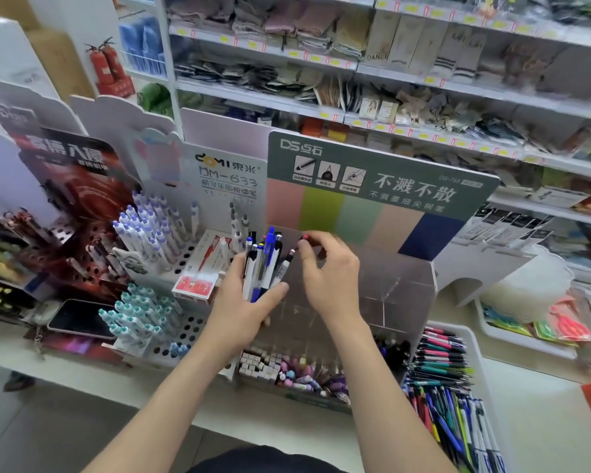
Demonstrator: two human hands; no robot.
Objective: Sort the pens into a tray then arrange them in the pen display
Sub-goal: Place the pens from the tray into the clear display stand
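Left hand (243,302) grips roughly seven slim plastic pens (265,264); right hand (331,271) pinches one red-tipped pen (302,240) over clear acrylic display (389,288).

We are standing in a shop selling stationery and household goods. From twelve to two o'clock, white shelves (253,99) are carrying packaged socks (454,59) and folded cloths (287,25), with yellow price labels (325,115) running along their edges. At eleven and twelve o'clock, a DOMI header card (226,172) and a green header card (372,179) are advertising pens, with white-and-purple pens (140,230) standing in rows of holes. At five o'clock a white tray (481,370) is holding loose pens.
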